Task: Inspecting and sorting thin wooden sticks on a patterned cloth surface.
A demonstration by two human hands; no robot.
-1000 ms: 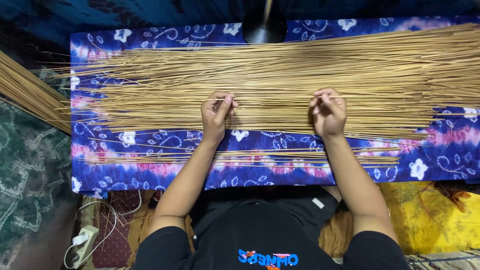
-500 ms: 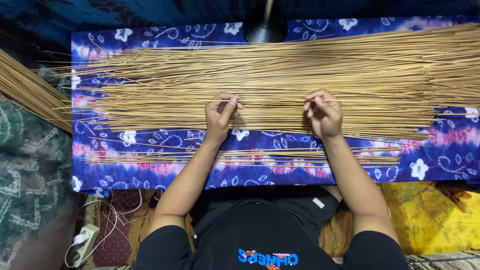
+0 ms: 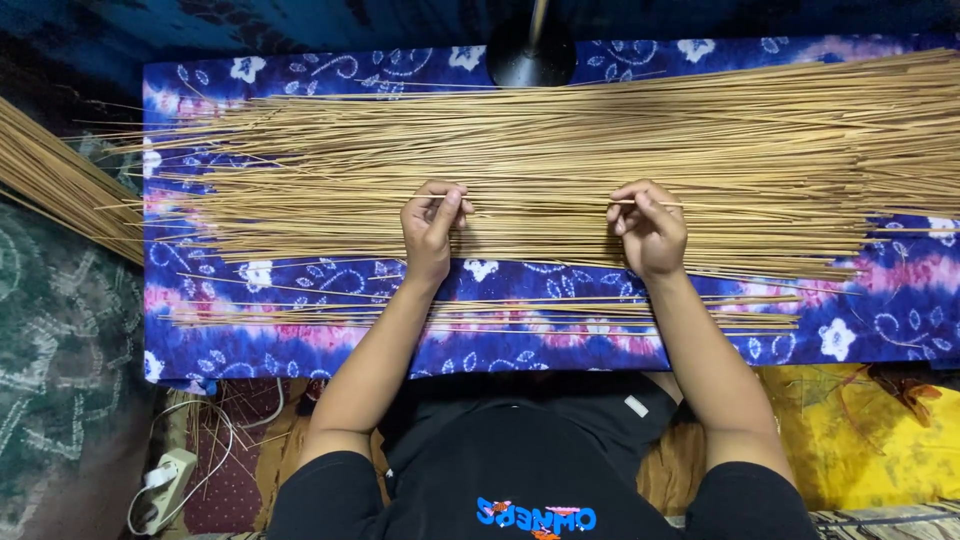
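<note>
Thin tan stick (image 3: pixel 540 201) pinched between both hands over the heap.
I see left hand (image 3: pixel 430 228) and right hand (image 3: pixel 650 228) grasping its ends; next I judge it joins the small row (image 3: pixel 480 312) at 6 o'clock on the blue cloth (image 3: pixel 880 310).

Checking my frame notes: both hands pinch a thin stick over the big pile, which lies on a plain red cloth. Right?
Not quite. The head view shows the cloth is blue and purple with white flowers, not plain red. The rest holds: the left hand and right hand pinch a thin stick over the big pile.
</note>
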